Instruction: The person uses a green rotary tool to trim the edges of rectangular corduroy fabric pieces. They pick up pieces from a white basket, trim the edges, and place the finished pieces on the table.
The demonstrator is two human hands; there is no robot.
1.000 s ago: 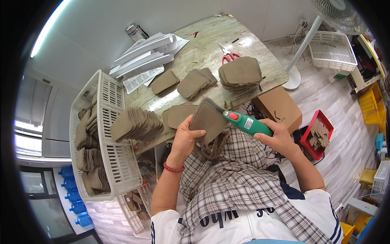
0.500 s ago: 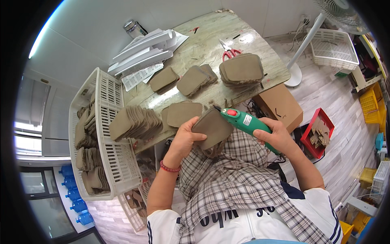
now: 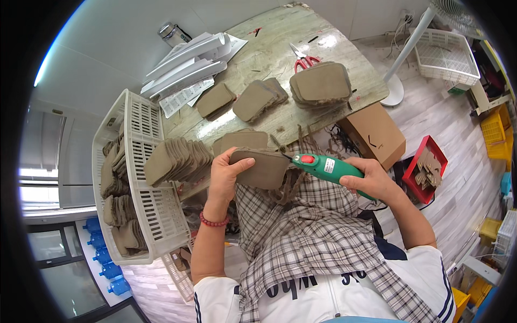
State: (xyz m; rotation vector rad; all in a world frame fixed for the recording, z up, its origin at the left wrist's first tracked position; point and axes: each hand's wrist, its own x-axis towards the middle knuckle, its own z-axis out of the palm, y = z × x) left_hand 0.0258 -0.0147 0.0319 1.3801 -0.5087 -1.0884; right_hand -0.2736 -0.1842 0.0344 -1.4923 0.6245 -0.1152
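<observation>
My left hand [image 3: 225, 175] grips a brown-grey, rounded-corner pad [image 3: 264, 170] by its left end, thumb on top. My right hand [image 3: 370, 178] is wrapped round a green electric cutter [image 3: 329, 168] with a red button. The cutter's dark tip is at the pad's upper right corner; whether it touches is too small to tell. Thin trimmed strips [image 3: 288, 189] hang below the pad over my checked apron [image 3: 301, 237]. Just beyond the held pad, similar pads [image 3: 237, 139] lie at the table's near edge.
On the worn table [image 3: 264, 59] are more pad stacks [image 3: 320, 83], a leaning row of pads [image 3: 175, 161], red-handled scissors [image 3: 305, 60] and papers [image 3: 186, 70]. A white crate [image 3: 161, 210] of pads stands left. At right are a cardboard box [image 3: 374, 137], red tray [image 3: 428, 164] and fan [image 3: 409, 51].
My left hand has drawn the pad leftward and turned it, so its upper edge lies more level. The cutter stays in my right hand, angled a little flatter, its tip near the pad's corner.
</observation>
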